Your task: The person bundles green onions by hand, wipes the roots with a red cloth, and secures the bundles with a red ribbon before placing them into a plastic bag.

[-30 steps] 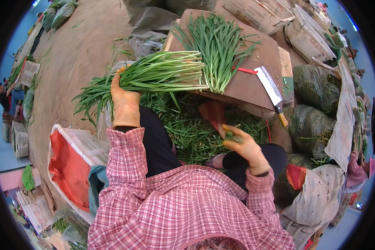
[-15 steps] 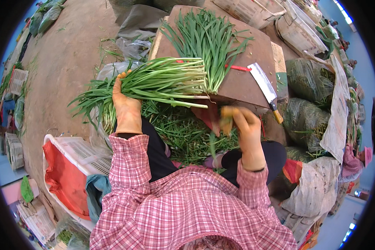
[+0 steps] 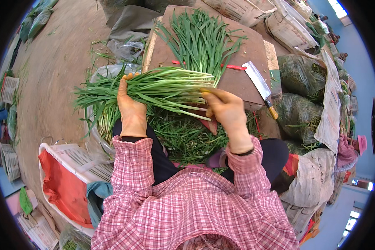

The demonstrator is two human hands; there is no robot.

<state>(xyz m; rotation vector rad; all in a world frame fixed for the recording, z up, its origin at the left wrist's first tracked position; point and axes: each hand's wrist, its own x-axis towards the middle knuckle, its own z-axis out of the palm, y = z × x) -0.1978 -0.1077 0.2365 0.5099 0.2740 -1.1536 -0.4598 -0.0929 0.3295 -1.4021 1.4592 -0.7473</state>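
Observation:
My left hand [image 3: 131, 110], in an orange glove, is closed round a bunch of garlic chives [image 3: 162, 85]. Their leaves spread left, and the pale stem ends point right. At those ends is my gloved right hand [image 3: 229, 114], fingers closed on the stem tips; exactly how many stems it pinches is hidden. Another chive bunch [image 3: 198, 46] lies on the brown board [image 3: 248, 41] ahead, across a red strip [image 3: 233, 66]. A cleaver [image 3: 258, 81] with a wooden handle rests on the board's right side, its handle past the edge.
Loose green trimmings [image 3: 183, 139] cover the ground between my legs. At left stands a white crate [image 3: 83, 156] with red cloth in it. Stuffed plastic bags [image 3: 300, 116] line the right, and a grey sheet [image 3: 135, 23] lies beyond the board's left corner.
My right hand has come up and left from below the board to the stem ends; a blurred green bit beneath it is gone. The held chives have shifted slightly down and right.

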